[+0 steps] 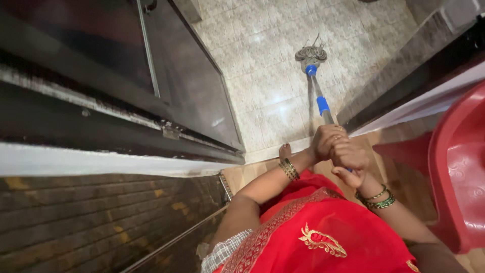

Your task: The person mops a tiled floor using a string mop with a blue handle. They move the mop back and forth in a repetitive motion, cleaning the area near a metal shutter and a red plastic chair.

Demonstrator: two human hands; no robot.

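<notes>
So, left to right: dark glass door (187, 76) fills the upper left of the frame, brown tiled wall (91, 222) below it. Centre: left hand (326, 141) and right hand (351, 159) stacked, fingers wrapped tight around the mop handle (319, 101) (blue grip sections showing). Mop head (310, 53) sits on the pale tiled floor (262, 86), top centre, well ahead of the hands. Floor looks glossy near the mop, possibly wet; how much is covered I can't tell. Red plastic chair (457, 167) at right edge.
</notes>
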